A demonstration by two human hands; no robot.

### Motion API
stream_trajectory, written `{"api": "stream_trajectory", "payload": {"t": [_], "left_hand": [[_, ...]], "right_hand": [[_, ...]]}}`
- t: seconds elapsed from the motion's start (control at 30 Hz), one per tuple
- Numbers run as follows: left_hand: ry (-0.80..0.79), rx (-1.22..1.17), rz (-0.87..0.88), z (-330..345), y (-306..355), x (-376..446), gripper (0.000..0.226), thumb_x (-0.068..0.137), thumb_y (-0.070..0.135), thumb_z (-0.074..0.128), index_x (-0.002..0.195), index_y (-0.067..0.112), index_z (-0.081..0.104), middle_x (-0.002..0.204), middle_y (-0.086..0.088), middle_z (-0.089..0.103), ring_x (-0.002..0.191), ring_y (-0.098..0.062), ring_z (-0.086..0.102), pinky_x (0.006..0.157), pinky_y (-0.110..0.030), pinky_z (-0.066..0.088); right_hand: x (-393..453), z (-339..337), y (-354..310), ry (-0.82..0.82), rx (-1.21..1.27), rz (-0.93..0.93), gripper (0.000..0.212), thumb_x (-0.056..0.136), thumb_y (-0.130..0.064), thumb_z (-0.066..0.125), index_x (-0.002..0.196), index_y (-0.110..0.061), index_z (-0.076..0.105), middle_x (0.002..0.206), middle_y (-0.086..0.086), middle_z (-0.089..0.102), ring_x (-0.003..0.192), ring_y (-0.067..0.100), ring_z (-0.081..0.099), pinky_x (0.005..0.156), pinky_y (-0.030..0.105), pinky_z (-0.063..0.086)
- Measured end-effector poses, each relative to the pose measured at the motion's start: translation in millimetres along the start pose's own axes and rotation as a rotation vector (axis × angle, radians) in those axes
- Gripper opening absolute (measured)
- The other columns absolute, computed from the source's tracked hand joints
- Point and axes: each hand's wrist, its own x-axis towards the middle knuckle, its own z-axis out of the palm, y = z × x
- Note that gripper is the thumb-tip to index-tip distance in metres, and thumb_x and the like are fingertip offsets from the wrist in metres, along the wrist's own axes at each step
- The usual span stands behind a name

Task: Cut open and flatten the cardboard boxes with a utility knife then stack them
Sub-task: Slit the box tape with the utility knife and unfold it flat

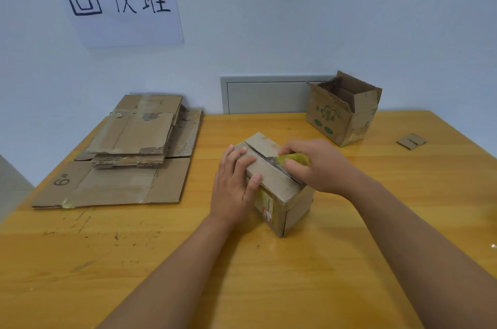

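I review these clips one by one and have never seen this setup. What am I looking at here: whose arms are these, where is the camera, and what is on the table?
There is no machine. A person wears one wide-angle camera on the head, looking down at their own bare arms. The left hand steadies a small closed cardboard box on the wooden table. The right hand grips a yellow utility knife with its blade in the box's top seam. At the left lies a stack of flattened boxes, under a paper sign on the wall. At the back right stands an open box, with a small cardboard scrap beyond it.
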Motion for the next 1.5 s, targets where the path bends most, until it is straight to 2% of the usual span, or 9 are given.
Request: {"api": "stream_trajectory", "payload": {"t": [0.17,0.3,0.43,0.63,0.73,0.93,1.03,1.17,1.5], "left_hand": [[-0.036,0.015,-0.048,-4.2,7.1,0.3,0.037,0.095,0.049,0.032,0.122,0.029,0.048,0.144,0.001,0.043,0.148,-0.018,0.019,0.116,-0.039,0.02],[-0.018,0.084,0.011,-12.5,20.5,-1.1,0.035,0.1,0.041,0.034,0.126,0.024,0.048,0.146,0.002,0.042,0.145,-0.015,0.026,0.115,-0.038,0.023],[-0.053,0.031,0.118,-18.2,34.4,-8.4,0.038,0.103,0.041,0.035,0.118,0.017,0.06,0.128,0.004,0.057,0.128,-0.014,0.048,0.102,-0.043,0.043],[-0.194,0.189,0.173,-16.0,26.4,-18.4,0.064,0.086,0.077,0.041,0.13,0.031,0.045,0.145,-0.004,0.042,0.145,-0.021,0.024,0.112,-0.038,0.022],[-0.143,0.18,0.19,-9.8,26.0,-18.6,0.063,0.087,0.077,0.04,0.127,0.029,0.045,0.142,-0.008,0.044,0.144,-0.024,0.026,0.112,-0.039,0.024],[-0.083,0.157,0.174,0.7,24.6,-20.8,0.061,0.088,0.075,0.041,0.125,0.027,0.045,0.139,-0.011,0.045,0.142,-0.028,0.029,0.111,-0.047,0.031],[-0.086,0.144,0.159,1.6,25.7,-22.5,0.062,0.088,0.075,0.04,0.126,0.027,0.045,0.14,-0.011,0.044,0.143,-0.027,0.029,0.112,-0.047,0.03],[-0.101,0.151,0.141,1.2,27.9,-22.8,0.061,0.088,0.075,0.039,0.126,0.028,0.044,0.14,-0.011,0.044,0.142,-0.028,0.03,0.111,-0.05,0.031],[-0.11,0.147,0.122,0.5,31.1,-23.0,0.061,0.088,0.074,0.04,0.126,0.027,0.044,0.141,-0.011,0.043,0.142,-0.029,0.03,0.111,-0.052,0.031]], "right_hand": [[-20.2,-0.6,8.5,0.014,0.03,-0.002,0.015,0.093,-0.023,0.057,0.105,-0.024,0.067,0.088,-0.009,0.066,0.079,0.012,0.057,0.068,0.039,0.049],[-22.2,6.4,15.6,0.027,0.056,-0.014,0.017,0.092,-0.026,0.057,0.107,-0.026,0.065,0.09,-0.009,0.066,0.081,0.013,0.059,0.069,0.041,0.051],[-18.2,14.6,17.8,0.094,0.185,-0.032,0.012,0.09,-0.02,0.067,0.102,-0.022,0.068,0.087,-0.013,0.065,0.081,0.006,0.058,0.068,0.021,0.046],[-10.2,23.2,16.9,0.23,0.265,0.034,0.016,0.091,-0.023,0.068,0.104,-0.016,0.074,0.1,-0.01,0.07,0.087,0.003,0.059,0.072,0.011,0.043],[-15.2,20.5,11.8,0.168,0.176,-0.054,0.025,0.094,-0.033,0.054,0.096,-0.017,0.072,0.087,-0.007,0.07,0.078,0.008,0.058,0.066,0.026,0.045],[-32.8,3.0,19.2,0.162,0.167,-0.071,0.017,0.096,-0.026,0.059,0.091,-0.016,0.072,0.064,-0.024,0.059,0.066,-0.004,0.054,0.055,0.014,0.033],[-44.1,2.1,27.2,0.149,0.166,-0.048,0.011,0.097,-0.021,0.062,0.097,-0.018,0.072,0.066,-0.032,0.059,0.063,-0.002,0.055,0.055,0.015,0.033],[-60.7,3.5,30.7,0.223,0.199,-0.062,0.024,0.093,-0.031,0.057,0.102,-0.017,0.073,0.077,-0.015,0.068,0.067,0.01,0.06,0.06,0.03,0.044],[-95.9,19.7,38.9,0.313,0.35,-0.04,0.017,0.092,-0.023,0.06,0.105,-0.031,0.069,0.083,-0.018,0.068,0.076,0.005,0.062,0.061,0.014,0.042]]}}
